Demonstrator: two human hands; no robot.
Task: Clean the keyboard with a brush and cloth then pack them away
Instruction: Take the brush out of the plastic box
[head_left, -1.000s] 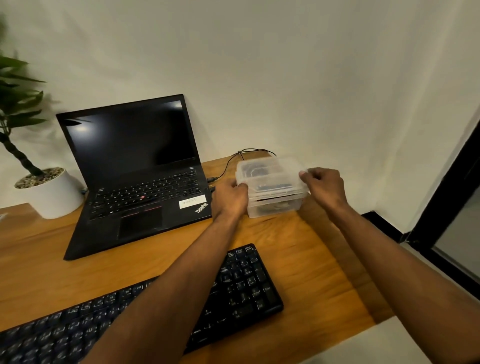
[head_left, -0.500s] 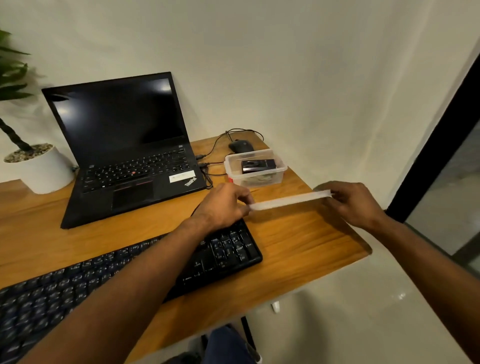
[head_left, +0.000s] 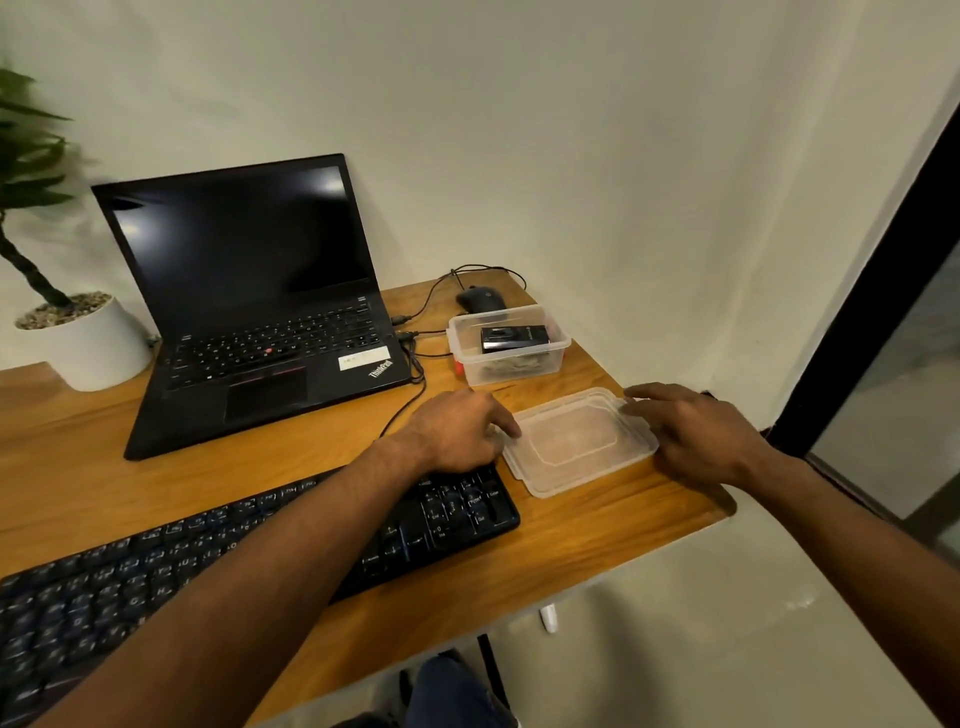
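Both my hands sit at the clear plastic lid (head_left: 579, 441), which lies flat on the wooden desk (head_left: 597, 525) right of centre in the frame. My left hand (head_left: 457, 431) is at the lid's left edge, fingers bent down, the fingertips touching the rim; whether they pinch it or only rest on it I cannot tell. My right hand (head_left: 691, 436) is at the lid's right edge with fingers spread and nearly straight, the tips lying on the upper right corner.

Just above the lid in the frame, apart from it, stands the open clear container (head_left: 511, 345). A black boxy item (head_left: 513, 338) lies inside across the top, with something pale under it that I cannot make out; a bit of red shows at the container's lower left corner. Behind the container is a black mouse (head_left: 480, 299), its cable looping against the wall.

My left wrist and forearm cross over the right end of the black keyboard (head_left: 156, 582), which runs from the lower left of the frame to just beside the lid's lower left corner. A thin black cable (head_left: 402, 410) runs across the desk from the laptop's right side toward my left wrist.

To the left of centre, the open black laptop (head_left: 260, 312) has a dark screen. In the upper left a white pot (head_left: 85, 345) holds a green plant.
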